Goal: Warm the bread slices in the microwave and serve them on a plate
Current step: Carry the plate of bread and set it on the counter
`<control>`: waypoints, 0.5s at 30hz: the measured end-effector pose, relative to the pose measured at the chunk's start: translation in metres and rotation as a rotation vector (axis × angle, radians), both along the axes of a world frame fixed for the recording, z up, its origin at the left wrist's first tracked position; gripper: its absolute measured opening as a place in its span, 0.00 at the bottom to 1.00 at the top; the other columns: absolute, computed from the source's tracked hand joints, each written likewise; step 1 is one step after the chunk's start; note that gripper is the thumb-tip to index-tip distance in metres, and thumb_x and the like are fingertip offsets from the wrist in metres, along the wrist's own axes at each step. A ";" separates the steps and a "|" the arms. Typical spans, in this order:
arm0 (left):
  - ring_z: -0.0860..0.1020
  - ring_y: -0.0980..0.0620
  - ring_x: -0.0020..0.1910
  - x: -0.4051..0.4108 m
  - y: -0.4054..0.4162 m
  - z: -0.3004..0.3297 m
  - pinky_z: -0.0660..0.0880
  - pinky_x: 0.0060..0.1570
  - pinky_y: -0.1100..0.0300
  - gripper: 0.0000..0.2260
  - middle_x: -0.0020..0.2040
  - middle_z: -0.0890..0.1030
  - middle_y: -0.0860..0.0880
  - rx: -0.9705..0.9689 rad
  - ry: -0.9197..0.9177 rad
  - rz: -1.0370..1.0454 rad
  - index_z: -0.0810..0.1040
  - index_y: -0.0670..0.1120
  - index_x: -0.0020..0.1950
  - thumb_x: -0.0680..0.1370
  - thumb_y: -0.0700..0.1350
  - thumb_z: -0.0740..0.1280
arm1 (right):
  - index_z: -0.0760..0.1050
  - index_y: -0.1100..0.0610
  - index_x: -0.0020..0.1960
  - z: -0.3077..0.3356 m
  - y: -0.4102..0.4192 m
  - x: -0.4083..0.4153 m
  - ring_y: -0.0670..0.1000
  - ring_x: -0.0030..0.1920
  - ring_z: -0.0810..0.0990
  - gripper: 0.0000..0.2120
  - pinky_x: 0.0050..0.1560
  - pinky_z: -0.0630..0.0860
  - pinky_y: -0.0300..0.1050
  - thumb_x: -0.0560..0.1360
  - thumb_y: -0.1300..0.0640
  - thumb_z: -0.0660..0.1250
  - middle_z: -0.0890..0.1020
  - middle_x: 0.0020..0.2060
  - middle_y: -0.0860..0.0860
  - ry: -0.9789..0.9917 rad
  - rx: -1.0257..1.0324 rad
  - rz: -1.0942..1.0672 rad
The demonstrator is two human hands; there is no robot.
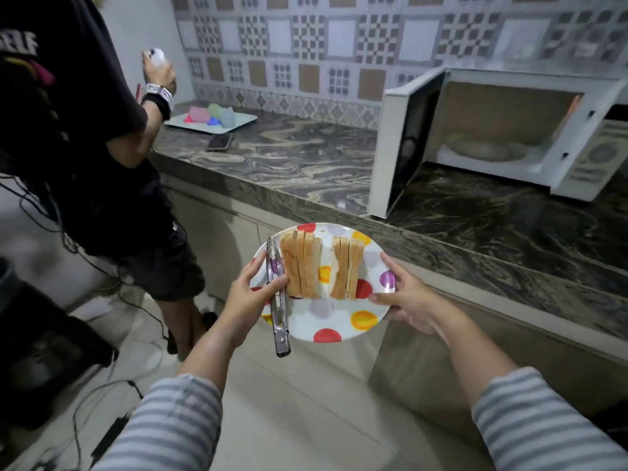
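The left hand (246, 295) curls its fingers around the plate's left rim, thumb pinning slim metal tongs (278, 300) against it. The right hand (404, 295) clamps the right rim, thumb on top. Between them the round white plate with coloured polka dots (334, 322) carries two rows of sliced bread (321, 268), light, soft and likely to topple if tilted. It hangs off the marbled counter's (289, 164) front edge, near the open white microwave (503, 130).

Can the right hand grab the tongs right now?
Probably not yet. The right hand is busy holding the plate rim, and the tongs lie across on the far side, pinned under the left hand thumb.
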State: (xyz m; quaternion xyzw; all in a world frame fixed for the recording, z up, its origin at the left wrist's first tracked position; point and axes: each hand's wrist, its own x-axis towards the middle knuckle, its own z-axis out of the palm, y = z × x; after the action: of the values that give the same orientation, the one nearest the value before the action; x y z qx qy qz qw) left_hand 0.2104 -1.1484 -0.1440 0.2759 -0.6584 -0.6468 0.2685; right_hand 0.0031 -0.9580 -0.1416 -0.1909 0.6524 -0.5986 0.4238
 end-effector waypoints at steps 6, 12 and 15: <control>0.80 0.70 0.43 0.002 -0.100 0.017 0.74 0.35 0.74 0.31 0.73 0.67 0.52 -0.072 -0.046 -0.033 0.66 0.55 0.73 0.73 0.43 0.73 | 0.56 0.43 0.76 0.003 -0.088 0.017 0.50 0.51 0.81 0.47 0.44 0.81 0.50 0.68 0.73 0.72 0.79 0.56 0.47 -0.016 -0.015 -0.065; 0.78 0.61 0.55 -0.020 -0.178 0.027 0.74 0.41 0.75 0.32 0.71 0.70 0.53 -0.074 -0.038 -0.138 0.65 0.54 0.74 0.73 0.44 0.73 | 0.54 0.42 0.76 0.011 -0.151 0.008 0.51 0.51 0.82 0.48 0.42 0.81 0.47 0.69 0.72 0.72 0.79 0.60 0.49 0.034 -0.002 -0.089; 0.77 0.62 0.54 -0.047 -0.209 0.027 0.74 0.39 0.76 0.32 0.72 0.69 0.52 -0.067 -0.029 -0.150 0.65 0.53 0.74 0.73 0.43 0.73 | 0.54 0.42 0.76 0.017 -0.177 -0.014 0.52 0.51 0.82 0.47 0.39 0.81 0.45 0.69 0.71 0.72 0.78 0.61 0.51 0.054 0.005 -0.105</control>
State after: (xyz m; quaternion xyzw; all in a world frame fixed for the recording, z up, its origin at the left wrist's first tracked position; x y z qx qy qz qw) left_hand 0.1639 -1.3569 -0.1165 0.2262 -0.7023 -0.6385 0.2189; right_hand -0.0108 -1.1354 -0.1242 -0.1712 0.6741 -0.6132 0.3745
